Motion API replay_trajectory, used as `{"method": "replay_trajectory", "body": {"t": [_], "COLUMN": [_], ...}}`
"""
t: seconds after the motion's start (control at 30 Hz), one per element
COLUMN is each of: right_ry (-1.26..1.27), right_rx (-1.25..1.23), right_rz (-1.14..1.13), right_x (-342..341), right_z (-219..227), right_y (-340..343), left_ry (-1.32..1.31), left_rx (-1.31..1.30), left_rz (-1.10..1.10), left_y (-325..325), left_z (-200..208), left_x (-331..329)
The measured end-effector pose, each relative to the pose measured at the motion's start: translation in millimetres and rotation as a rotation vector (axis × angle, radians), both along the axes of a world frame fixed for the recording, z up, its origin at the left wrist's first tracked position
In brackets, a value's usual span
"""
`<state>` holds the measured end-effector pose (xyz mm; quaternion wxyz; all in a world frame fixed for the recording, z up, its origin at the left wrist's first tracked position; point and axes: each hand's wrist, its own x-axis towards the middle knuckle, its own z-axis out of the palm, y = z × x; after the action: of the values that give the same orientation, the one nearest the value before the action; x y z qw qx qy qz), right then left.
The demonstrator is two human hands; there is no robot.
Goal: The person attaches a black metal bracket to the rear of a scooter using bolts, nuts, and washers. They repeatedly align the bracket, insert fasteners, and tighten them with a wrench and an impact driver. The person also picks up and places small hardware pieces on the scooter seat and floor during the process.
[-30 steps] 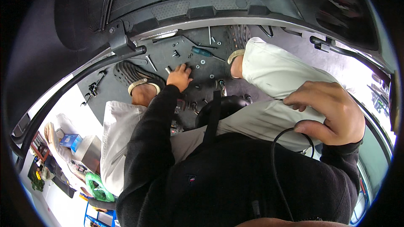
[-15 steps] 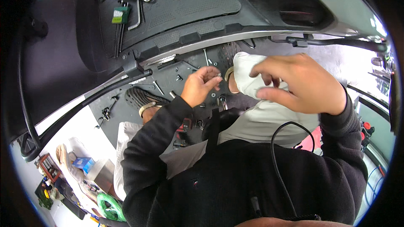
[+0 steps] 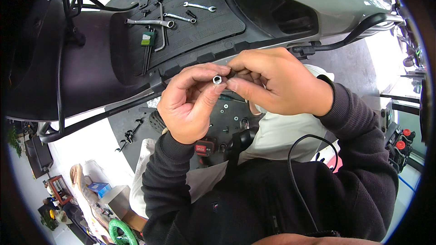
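The left hand (image 3: 188,104) pinches a small socket (image 3: 217,79) at its fingertips below the tool mat (image 3: 213,18), the right hand (image 3: 272,81) closing fingers on it; apparently mid-fitting, nothing installed yet.

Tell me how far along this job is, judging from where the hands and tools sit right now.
Done: wrenches and a green-handled tool are laid out on the dark ribbed mat.

In hand: the left hand and right hand pinch a small silver socket between their fingertips.

Left: loose small hardware lies on the floor panel below, and the red-and-black power tool lies untouched.
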<state>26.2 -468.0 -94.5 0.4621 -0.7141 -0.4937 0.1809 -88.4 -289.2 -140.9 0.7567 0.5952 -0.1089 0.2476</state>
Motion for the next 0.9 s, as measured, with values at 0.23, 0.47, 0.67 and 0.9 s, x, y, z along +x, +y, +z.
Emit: {"method": "replay_trajectory", "body": {"t": [0.23, 0.47, 0.67, 0.9], "right_ry": [-0.293, -0.335, -0.372, -0.435], "right_rx": [-0.653, -1.057, -0.981, -0.716], "right_rz": [0.182, 0.523, 0.301, -0.090], "right_x": [17, 31, 17, -9], "right_z": [-24, -166, -369, -495], "right_y": [2, 36, 57, 50], "left_ry": [0.436, 1.167, 1.217, 1.028], "left_rx": [0.412, 0.593, 1.019, 1.055], "left_rz": [0.190, 0.233, 0.107, -0.170], "left_y": [6, 33, 65, 109], "left_z": [-130, -370, -383, -219], "left_x": [-23, -113, -128, -103]}}
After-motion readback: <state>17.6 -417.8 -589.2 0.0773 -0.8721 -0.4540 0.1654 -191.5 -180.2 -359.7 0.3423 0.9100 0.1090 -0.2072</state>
